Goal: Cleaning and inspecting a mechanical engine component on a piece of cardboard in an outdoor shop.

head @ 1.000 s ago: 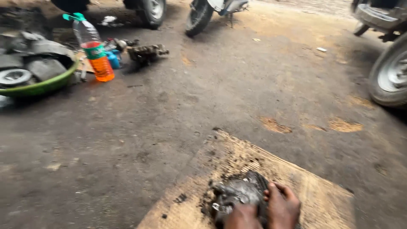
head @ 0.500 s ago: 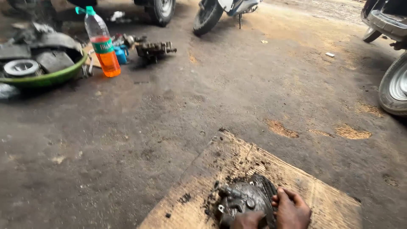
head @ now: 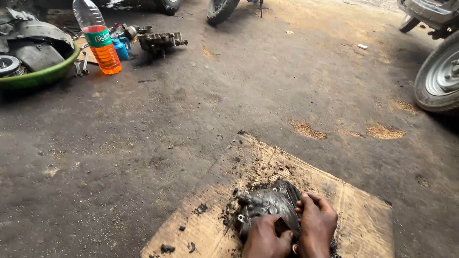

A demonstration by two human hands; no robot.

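A dirty, greasy metal engine part (head: 267, 203) with cooling fins lies on a stained cardboard sheet (head: 224, 200) on the floor, at the bottom of the view. My left hand (head: 264, 238) rests on its near side, fingers curled over the metal. My right hand (head: 315, 224) grips its right edge with closed fingers. Black grime and crumbs are scattered on the cardboard around the part.
A green tub (head: 40, 74) of dark parts stands far left, beside a plastic bottle of orange liquid (head: 99, 40), a small blue can (head: 122, 48) and another engine block (head: 160, 42). Scooter wheels stand at the top (head: 221, 9) and right (head: 440, 76). Sawdust patches (head: 308, 129) mark the concrete.
The view has tilted downward and shifted, so the hands and engine part sit higher in the frame. Both hands remain on the part, barely moved.
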